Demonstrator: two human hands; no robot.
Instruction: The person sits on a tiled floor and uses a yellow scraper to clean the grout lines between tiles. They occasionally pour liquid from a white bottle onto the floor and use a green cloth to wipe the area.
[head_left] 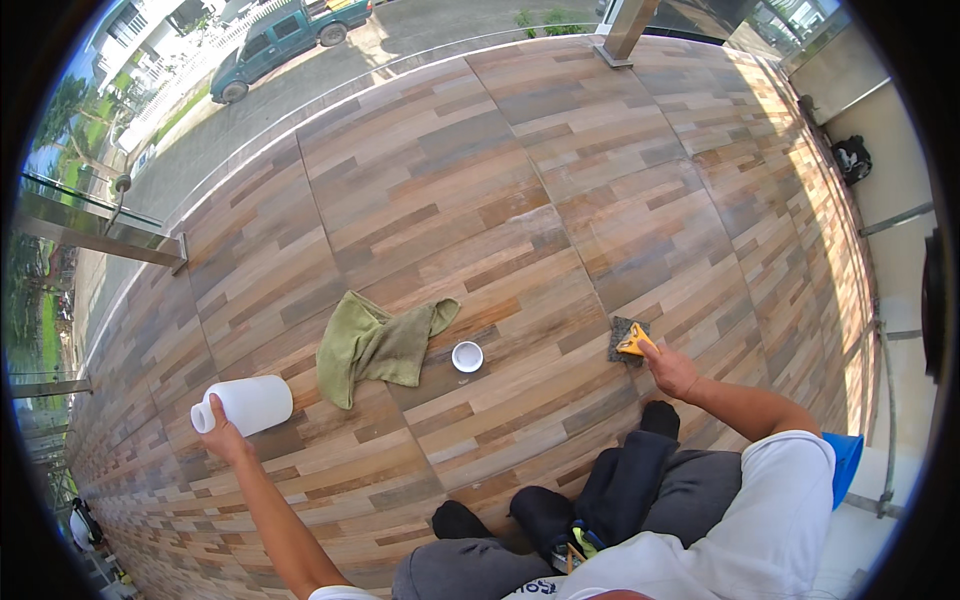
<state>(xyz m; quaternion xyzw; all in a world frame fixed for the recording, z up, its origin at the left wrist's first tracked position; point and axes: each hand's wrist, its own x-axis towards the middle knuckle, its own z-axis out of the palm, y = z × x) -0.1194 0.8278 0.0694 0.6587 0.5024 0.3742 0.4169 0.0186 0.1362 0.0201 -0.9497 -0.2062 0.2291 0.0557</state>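
Observation:
A white plastic bottle lies nearly sideways in my left hand, its mouth toward the left. My fingers are closed around the neck end, and I cannot tell whether the bottle rests on the floor. My right hand grips the yellow handle of a scrubber, whose dark grey pad is down at the tiles. Between my hands lies a crumpled green cloth. Just right of the cloth sits a round white cap.
Wood-patterned tiles make up the floor. Metal posts stand at its far edge, and a green pickup truck is on the road beyond. A blue object shows behind my right arm. A dark bag is by the right wall.

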